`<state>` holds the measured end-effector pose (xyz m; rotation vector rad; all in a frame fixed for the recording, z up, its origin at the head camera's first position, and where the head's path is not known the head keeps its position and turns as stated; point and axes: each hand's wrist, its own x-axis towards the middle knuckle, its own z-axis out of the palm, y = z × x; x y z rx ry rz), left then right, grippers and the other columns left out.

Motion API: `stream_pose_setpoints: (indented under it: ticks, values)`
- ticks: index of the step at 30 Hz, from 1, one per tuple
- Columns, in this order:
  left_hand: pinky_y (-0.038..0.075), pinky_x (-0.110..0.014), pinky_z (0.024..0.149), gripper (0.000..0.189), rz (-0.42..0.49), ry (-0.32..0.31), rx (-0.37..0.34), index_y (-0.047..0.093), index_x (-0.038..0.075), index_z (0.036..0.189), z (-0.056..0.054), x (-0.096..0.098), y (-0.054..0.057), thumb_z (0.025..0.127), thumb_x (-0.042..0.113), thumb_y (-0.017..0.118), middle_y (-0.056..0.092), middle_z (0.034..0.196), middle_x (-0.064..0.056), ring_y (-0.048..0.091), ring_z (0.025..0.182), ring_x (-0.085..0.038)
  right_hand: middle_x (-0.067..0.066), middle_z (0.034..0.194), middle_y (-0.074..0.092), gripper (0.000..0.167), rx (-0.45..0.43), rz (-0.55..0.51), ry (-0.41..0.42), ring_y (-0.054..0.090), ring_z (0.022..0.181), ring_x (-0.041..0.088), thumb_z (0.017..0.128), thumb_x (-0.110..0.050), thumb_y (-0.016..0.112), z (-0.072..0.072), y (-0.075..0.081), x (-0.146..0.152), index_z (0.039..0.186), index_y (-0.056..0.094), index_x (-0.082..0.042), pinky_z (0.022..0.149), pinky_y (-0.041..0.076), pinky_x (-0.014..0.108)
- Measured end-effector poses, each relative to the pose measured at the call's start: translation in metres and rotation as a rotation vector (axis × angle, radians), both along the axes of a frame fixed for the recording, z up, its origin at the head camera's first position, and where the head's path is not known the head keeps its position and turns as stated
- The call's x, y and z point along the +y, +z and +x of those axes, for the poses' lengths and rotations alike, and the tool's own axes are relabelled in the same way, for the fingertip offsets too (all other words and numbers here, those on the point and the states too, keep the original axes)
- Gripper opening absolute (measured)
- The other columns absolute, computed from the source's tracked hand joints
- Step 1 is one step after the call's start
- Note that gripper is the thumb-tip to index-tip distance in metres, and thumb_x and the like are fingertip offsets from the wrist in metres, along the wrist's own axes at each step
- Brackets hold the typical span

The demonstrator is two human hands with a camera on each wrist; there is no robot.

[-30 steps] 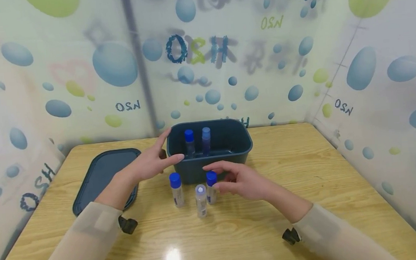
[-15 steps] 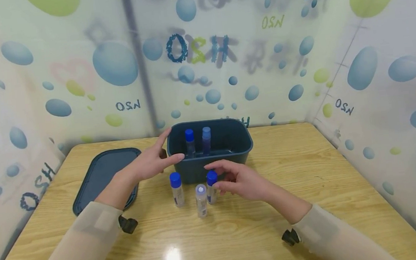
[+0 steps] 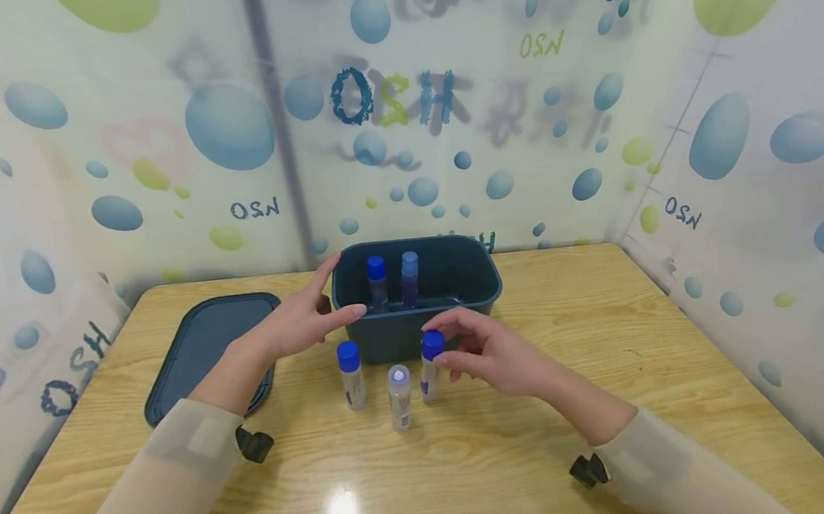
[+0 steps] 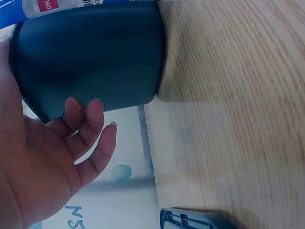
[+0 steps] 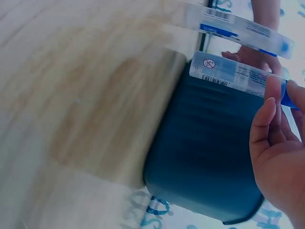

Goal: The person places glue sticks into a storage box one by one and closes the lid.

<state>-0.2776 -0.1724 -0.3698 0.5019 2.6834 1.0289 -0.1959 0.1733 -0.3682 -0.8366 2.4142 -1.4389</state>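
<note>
My right hand (image 3: pixel 492 357) pinches the blue cap of a clear glue bottle (image 3: pixel 430 381) between thumb and fingers. The bottle stands nearly upright, its base close to the tabletop, in front of a dark blue box (image 3: pixel 393 337). Printed text and a barcode show on this glue bottle (image 5: pixel 228 72) in the right wrist view. At the box's left end, my left hand (image 3: pixel 295 324) rests its thumb on the near rim and its index finger on the left rim. Its other fingers (image 4: pixel 97 152) hang loosely curled beside the box wall in the left wrist view.
Another blue-capped bottle (image 3: pixel 352 379) and a pale-topped bottle (image 3: pixel 400 403) stand before the box. Inside it are two more upright bottles, one with a dark blue cap (image 3: pixel 377 269), one lighter (image 3: pixel 409 265). A dark lid (image 3: pixel 205 351) lies left on the wooden table (image 3: pixel 549 442).
My right hand has moved slightly right, and the blue-capped bottle has shifted right with it, away from the pale-topped one. My left hand stays at the box.
</note>
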Motion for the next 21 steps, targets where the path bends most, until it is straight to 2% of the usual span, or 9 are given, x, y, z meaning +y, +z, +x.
stream_pose_setpoints:
  ticks: [3, 8, 11, 15, 21]
  values:
    - [0.051, -0.04, 0.07, 0.112, -0.002, -0.001, -0.002, -0.01, 0.043, 0.176, 0.0, 0.0, 0.0, 0.099, 0.079, 0.062, 0.069, 0.096, -0.019, 0.063, 0.076, -0.03, 0.011, 0.123, 0.07, 0.043, 0.019, -0.006, -0.024, 0.075, 0.087, 0.024, 0.106, -0.012, 0.074, 0.003, 0.01, 0.006, 0.147, 0.063, -0.015, 0.079, 0.064, 0.032]
    - [0.052, -0.04, 0.071, 0.112, -0.002, -0.002, -0.005, -0.009, 0.043, 0.176, 0.0, 0.0, 0.001, 0.098, 0.079, 0.063, 0.069, 0.098, -0.019, 0.063, 0.077, -0.03, 0.013, 0.123, 0.07, 0.042, 0.077, -0.062, -0.047, 0.073, 0.088, 0.034, 0.106, -0.009, 0.074, 0.006, 0.027, 0.014, 0.146, 0.063, -0.015, 0.079, 0.065, 0.031]
    - [0.052, -0.04, 0.071, 0.112, -0.001, -0.003, -0.006, -0.009, 0.043, 0.176, 0.001, 0.0, 0.002, 0.098, 0.079, 0.063, 0.069, 0.099, -0.019, 0.064, 0.078, -0.03, 0.016, 0.123, 0.071, 0.043, 0.13, -0.096, -0.056, 0.073, 0.089, 0.032, 0.105, -0.005, 0.073, 0.006, 0.037, 0.019, 0.146, 0.062, -0.013, 0.078, 0.065, 0.033]
    - [0.052, -0.039, 0.072, 0.112, -0.003, -0.004, -0.01, -0.009, 0.043, 0.176, 0.001, 0.0, 0.002, 0.098, 0.079, 0.063, 0.069, 0.1, -0.019, 0.065, 0.082, -0.034, 0.015, 0.121, 0.072, 0.046, 0.202, -0.124, -0.084, 0.073, 0.089, 0.023, 0.104, -0.003, 0.074, 0.007, 0.047, 0.026, 0.147, 0.062, -0.012, 0.077, 0.065, 0.032]
    - [0.052, -0.039, 0.072, 0.111, -0.003, -0.008, -0.013, -0.01, 0.043, 0.176, 0.001, 0.0, 0.002, 0.099, 0.078, 0.063, 0.07, 0.101, -0.019, 0.065, 0.083, -0.035, 0.011, 0.11, 0.071, 0.047, 0.332, -0.17, -0.114, 0.069, 0.081, 0.023, 0.102, 0.001, 0.075, 0.006, 0.06, 0.031, 0.146, 0.062, -0.006, 0.072, 0.061, 0.028]
